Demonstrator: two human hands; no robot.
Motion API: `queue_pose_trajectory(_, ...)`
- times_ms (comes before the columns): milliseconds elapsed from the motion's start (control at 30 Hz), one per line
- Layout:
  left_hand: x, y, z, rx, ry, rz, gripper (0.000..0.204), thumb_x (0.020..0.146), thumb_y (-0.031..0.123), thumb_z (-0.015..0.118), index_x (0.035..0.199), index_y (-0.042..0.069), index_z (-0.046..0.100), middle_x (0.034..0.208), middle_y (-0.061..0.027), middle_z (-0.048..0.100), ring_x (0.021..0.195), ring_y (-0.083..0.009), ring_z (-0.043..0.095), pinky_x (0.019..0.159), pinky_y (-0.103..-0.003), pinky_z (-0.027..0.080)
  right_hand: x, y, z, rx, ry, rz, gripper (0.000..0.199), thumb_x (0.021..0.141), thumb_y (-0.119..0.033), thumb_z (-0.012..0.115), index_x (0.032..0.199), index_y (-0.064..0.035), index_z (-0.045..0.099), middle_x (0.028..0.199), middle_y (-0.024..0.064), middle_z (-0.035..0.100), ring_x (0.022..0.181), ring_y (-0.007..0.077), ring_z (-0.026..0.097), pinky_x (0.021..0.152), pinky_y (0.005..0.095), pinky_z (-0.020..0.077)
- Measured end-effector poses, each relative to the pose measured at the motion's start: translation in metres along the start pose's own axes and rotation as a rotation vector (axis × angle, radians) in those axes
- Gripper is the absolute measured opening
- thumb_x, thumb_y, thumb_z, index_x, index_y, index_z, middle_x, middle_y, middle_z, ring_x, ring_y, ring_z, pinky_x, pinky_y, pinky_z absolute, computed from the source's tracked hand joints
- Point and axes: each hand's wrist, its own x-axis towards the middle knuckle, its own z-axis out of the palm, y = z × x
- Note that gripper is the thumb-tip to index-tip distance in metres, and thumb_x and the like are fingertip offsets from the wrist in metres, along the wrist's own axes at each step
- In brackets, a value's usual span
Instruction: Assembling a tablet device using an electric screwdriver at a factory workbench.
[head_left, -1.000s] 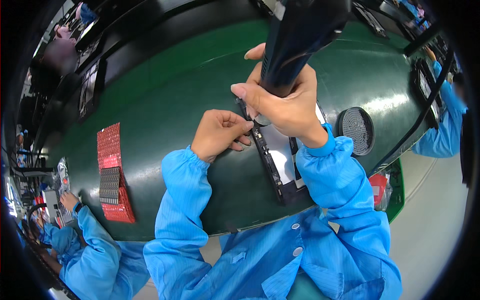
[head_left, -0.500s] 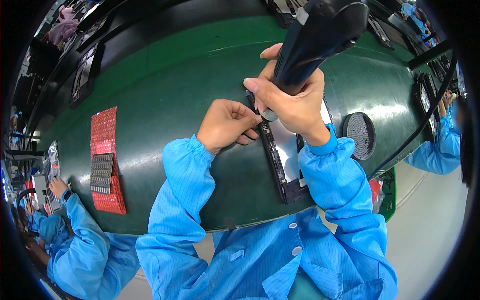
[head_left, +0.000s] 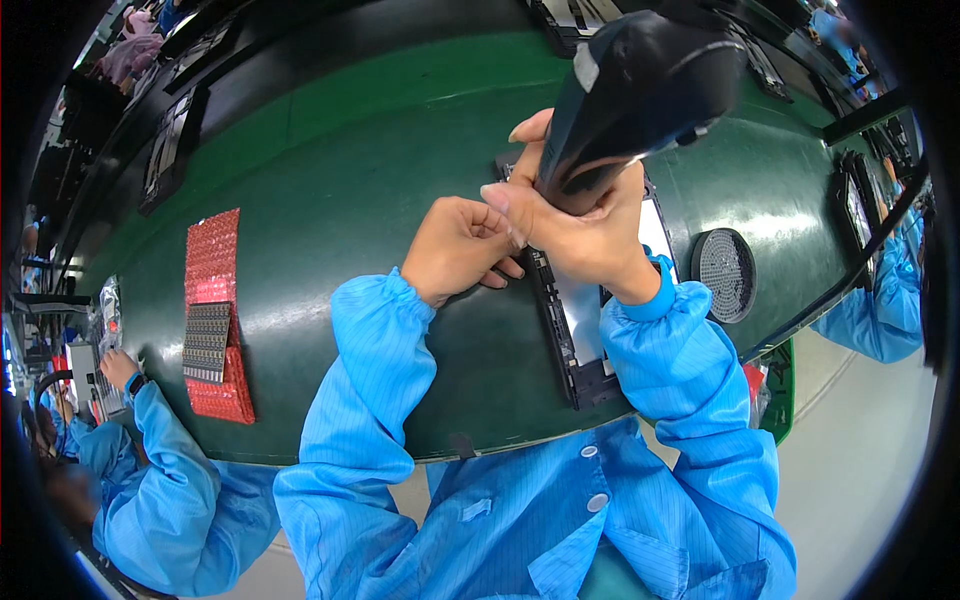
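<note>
My right hand [head_left: 590, 225] is wrapped round a black electric screwdriver [head_left: 650, 95], whose thick body rises up and away to the right. Its tip is hidden behind my fingers. Under it lies a flat black device frame [head_left: 560, 345] with a silvery panel [head_left: 580, 318], its long side running away from me. My left hand [head_left: 455, 250] is at the frame's left edge, thumb and forefinger pinched together against my right fingers. Whatever the pinch holds is too small or hidden to make out.
Right of the frame stands a round, dark dish [head_left: 724, 275] with a dimpled inside. On the left, red bubble wrap [head_left: 212, 262] carries a panel of small boards [head_left: 207, 342]. A co-worker's arm [head_left: 165, 430] rests at far left. A black cable [head_left: 850, 275] crosses at right.
The screwdriver's body has tilted nearer and slightly to the right, with my right hand turning round it. My left hand has barely shifted and stays pinched at the frame's edge.
</note>
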Motion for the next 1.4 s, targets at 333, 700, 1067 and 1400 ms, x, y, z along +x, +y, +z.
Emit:
queue_pose_trajectory(333,-0.057,-0.017,0.085,1.006,0.080,1.012,0.019,0.071,0.019,0.071,0.080,0.003,0.064,0.087,-0.0105,0.065,0.088,-0.0277,0.064,0.074,-0.040,0.052,0.008,-0.036,-0.063,0.011,0.411,-0.132,0.037,0.078,0.003,0.068,0.110,0.0025,0.052,0.062,0.0036,0.060,0.050,0.0106,0.056,0.050,0.0225,0.0437)
queue_pose_trajectory(700,-0.034,-0.027,0.054,1.276,0.273,0.922,0.032,0.072,0.010,0.065,0.101,-0.005,0.061,0.112,-0.0204,0.059,0.112,-0.0350,0.055,0.095,-0.048,0.042,-0.025,-0.031,-0.104,-0.135,0.517,-0.013,0.037,0.078,0.003,0.069,0.111,0.0037,0.051,0.062,0.0046,0.057,0.049,0.0121,0.054,0.050,0.0249,0.0443)
queue_pose_trajectory(1067,0.081,0.032,-0.138,1.408,0.825,0.429,0.028,0.073,0.011,0.067,0.101,0.005,0.063,0.106,-0.0114,0.057,0.102,-0.0328,0.055,0.086,-0.045,0.046,-0.039,-0.021,-0.073,0.032,0.293,0.154,0.042,0.073,0.002,0.076,0.109,0.0014,0.054,0.064,-0.0003,0.058,0.052,0.0055,0.052,0.047,0.0204,0.0399)
queue_pose_trajectory(1400,0.125,0.059,-0.054,1.574,0.604,0.490,0.057,0.068,0.007,0.065,0.124,0.005,0.052,0.137,-0.0170,0.042,0.131,-0.0344,0.035,0.103,-0.052,0.033,-0.048,-0.015,-0.085,0.182,0.129,0.186,0.066,0.084,-0.057,0.056,0.109,0.0037,0.052,0.067,0.0043,0.057,0.055,0.0082,0.053,0.048,0.0222,0.0404)
